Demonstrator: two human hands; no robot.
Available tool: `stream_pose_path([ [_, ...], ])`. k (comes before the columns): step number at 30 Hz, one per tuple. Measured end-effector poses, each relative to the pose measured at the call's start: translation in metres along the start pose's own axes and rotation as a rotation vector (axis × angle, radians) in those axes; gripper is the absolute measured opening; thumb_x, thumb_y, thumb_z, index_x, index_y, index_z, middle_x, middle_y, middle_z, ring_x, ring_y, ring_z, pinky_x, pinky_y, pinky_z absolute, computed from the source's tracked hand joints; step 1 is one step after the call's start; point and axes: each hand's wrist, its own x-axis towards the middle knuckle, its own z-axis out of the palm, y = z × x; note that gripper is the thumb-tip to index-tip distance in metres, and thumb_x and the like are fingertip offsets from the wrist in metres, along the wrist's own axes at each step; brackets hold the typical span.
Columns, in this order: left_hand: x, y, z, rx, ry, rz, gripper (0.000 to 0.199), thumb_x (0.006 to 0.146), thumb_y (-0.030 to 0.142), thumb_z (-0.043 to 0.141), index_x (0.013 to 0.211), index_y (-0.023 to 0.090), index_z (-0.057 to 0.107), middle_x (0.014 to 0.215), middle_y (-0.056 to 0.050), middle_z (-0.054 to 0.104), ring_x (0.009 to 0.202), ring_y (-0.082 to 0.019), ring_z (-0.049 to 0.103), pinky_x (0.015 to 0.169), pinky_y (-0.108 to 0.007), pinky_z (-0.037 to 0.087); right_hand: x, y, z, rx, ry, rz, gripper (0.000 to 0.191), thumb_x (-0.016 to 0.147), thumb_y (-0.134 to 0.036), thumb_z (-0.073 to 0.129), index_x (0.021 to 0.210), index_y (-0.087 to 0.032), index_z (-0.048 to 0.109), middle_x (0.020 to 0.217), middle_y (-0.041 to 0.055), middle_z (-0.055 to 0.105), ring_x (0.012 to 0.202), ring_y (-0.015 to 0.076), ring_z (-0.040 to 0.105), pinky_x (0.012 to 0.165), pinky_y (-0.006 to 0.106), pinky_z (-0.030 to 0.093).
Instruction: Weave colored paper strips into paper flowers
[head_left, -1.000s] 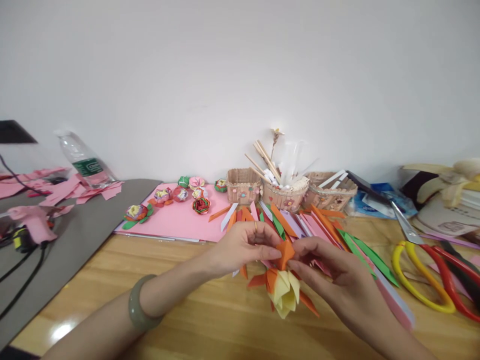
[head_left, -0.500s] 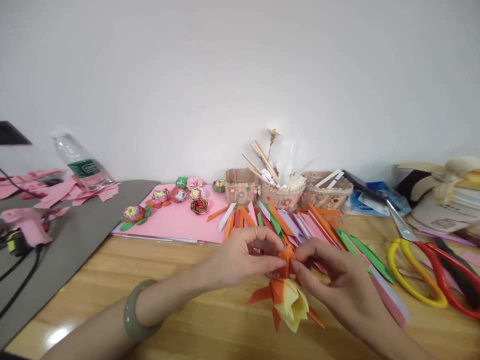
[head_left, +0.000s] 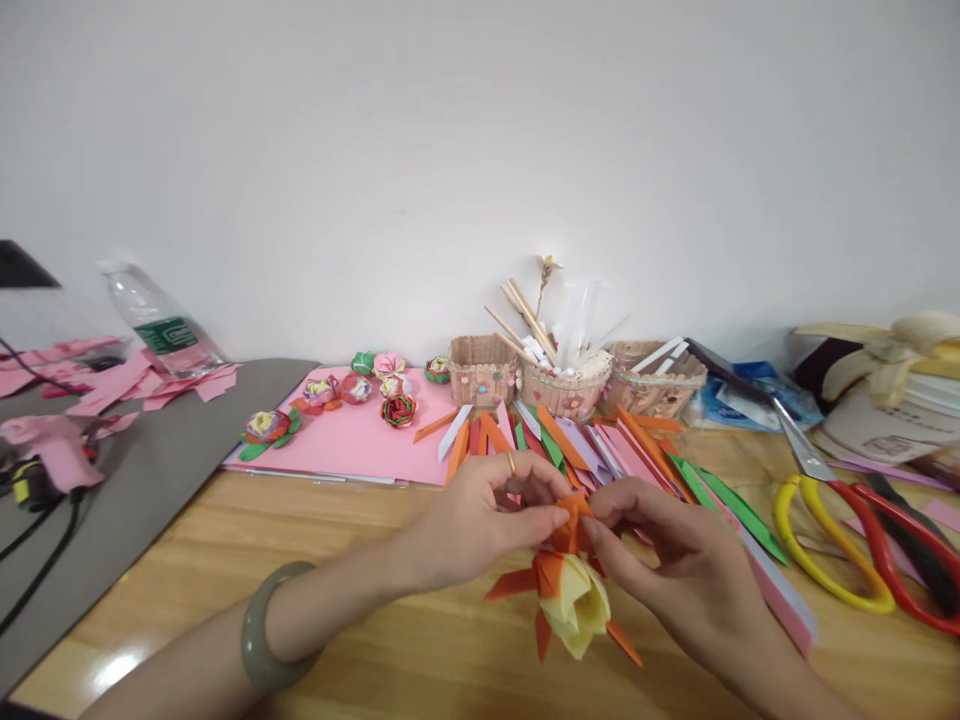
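Observation:
A folded paper flower [head_left: 576, 605] with pale yellow inner petals and orange outer strips hangs just above the wooden table, tilted toward me. My left hand [head_left: 499, 515] pinches the upper orange petal between thumb and fingers. From the other side, my right hand [head_left: 667, 550] grips the same orange petal with thumb and index finger. Both hands are closed, their fingertips nearly meeting on the paper. Just behind the hands lies a spread of folded paper strips [head_left: 592, 450] in orange, green, pink and lilac, partly covered by my fingers.
Finished paper flowers [head_left: 397, 410] lie on pink paper [head_left: 352, 450]. Three small baskets [head_left: 484, 372] stand by the wall. Yellow-and-red-handled scissors [head_left: 832, 530] lie right, near a peeled banana [head_left: 911, 345]. At left are a pink glue gun [head_left: 60, 450] and a tilted bottle [head_left: 161, 325].
The paper flower has shifted slightly left, and its held orange petal looks wider between my fingertips. Both hands keep their pinch in almost the same place.

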Motion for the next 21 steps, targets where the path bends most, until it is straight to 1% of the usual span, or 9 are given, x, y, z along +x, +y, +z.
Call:
stream_pose_path([
  [3,-0.0024,0.0029,0.0018,0.197,0.077,0.141,0.006,0.073,0.014,0.056,0.077,0.014,0.06,0.064,0.0,0.056,0.054,-0.006,0.049,0.048,-0.016,0.04,-0.002,0.0008,0.0013,-0.074,0.039,-0.053,0.013,0.076,-0.018,0.053,0.065,-0.019,0.059,0.054,-0.001,0.062,0.047,0.0106,0.055,0.045,0.019,0.045],
  [7,-0.0043,0.0022,0.0013,0.513,0.139,0.563,0.012,0.075,0.01,0.053,0.076,0.012,0.065,0.069,-0.006,0.062,0.063,-0.011,0.057,0.056,-0.02,0.045,-0.0038,0.0045,0.0009,-0.138,0.091,-0.125,0.009,0.076,-0.017,0.056,0.07,-0.019,0.061,0.058,-0.0011,0.065,0.05,0.0103,0.058,0.048,0.019,0.047],
  [8,-0.0042,0.0017,0.0004,0.547,0.137,0.618,0.013,0.077,0.011,0.052,0.078,0.012,0.065,0.07,-0.007,0.063,0.064,-0.012,0.058,0.058,-0.021,0.046,-0.0037,0.0051,0.0003,-0.13,0.081,-0.118,0.008,0.076,-0.017,0.056,0.071,-0.019,0.062,0.059,-0.0011,0.065,0.051,0.0104,0.058,0.049,0.019,0.047],
  [9,-0.0039,0.0012,-0.0009,0.556,0.13,0.62,0.014,0.078,0.013,0.053,0.081,0.013,0.066,0.072,-0.007,0.064,0.065,-0.013,0.058,0.06,-0.022,0.047,-0.0035,0.0054,-0.0004,-0.117,0.061,-0.099,0.008,0.077,-0.018,0.056,0.072,-0.019,0.061,0.06,-0.0011,0.065,0.052,0.0105,0.059,0.049,0.018,0.047],
  [10,-0.0032,0.0009,-0.0022,0.548,0.124,0.576,0.014,0.079,0.015,0.053,0.084,0.014,0.066,0.074,-0.007,0.065,0.067,-0.013,0.059,0.061,-0.022,0.047,-0.0031,0.0054,-0.0011,-0.103,0.037,-0.074,0.008,0.077,-0.018,0.056,0.071,-0.019,0.061,0.059,-0.0013,0.064,0.052,0.0105,0.059,0.049,0.018,0.047],
  [13,-0.0003,0.0012,-0.0054,0.468,0.109,0.314,0.012,0.076,0.02,0.059,0.086,0.018,0.066,0.077,-0.004,0.067,0.067,-0.012,0.059,0.06,-0.021,0.046,-0.0019,0.0038,-0.0023,-0.1,0.011,-0.031,0.012,0.078,-0.019,0.054,0.067,-0.019,0.06,0.057,-0.0016,0.063,0.052,0.0105,0.058,0.049,0.018,0.047],
  [16,0.002,0.0029,-0.0051,0.368,0.097,0.12,0.006,0.072,0.017,0.06,0.076,0.016,0.065,0.073,-0.001,0.065,0.062,-0.01,0.057,0.055,-0.019,0.044,-0.0009,0.0023,-0.001,-0.156,0.061,-0.096,0.011,0.077,-0.017,0.054,0.068,-0.019,0.061,0.058,-0.0016,0.064,0.051,0.0102,0.058,0.048,0.018,0.047],
  [18,0.0024,0.0036,-0.0033,0.323,0.105,0.082,0.003,0.071,0.015,0.059,0.07,0.015,0.062,0.068,0.0,0.061,0.059,-0.009,0.055,0.053,-0.019,0.042,-0.0008,0.0024,0.0007,-0.196,0.093,-0.146,0.011,0.076,-0.015,0.053,0.07,-0.019,0.06,0.057,-0.0021,0.064,0.049,0.0098,0.058,0.047,0.018,0.047],
  [21,0.0021,0.0033,-0.0013,0.292,0.142,0.11,0.005,0.068,0.013,0.058,0.063,0.015,0.058,0.064,0.001,0.056,0.056,-0.008,0.05,0.051,-0.019,0.04,-0.0018,0.0041,0.003,-0.233,0.132,-0.19,0.01,0.076,-0.013,0.053,0.072,-0.02,0.058,0.056,-0.0027,0.062,0.048,0.0092,0.057,0.046,0.017,0.046],
])
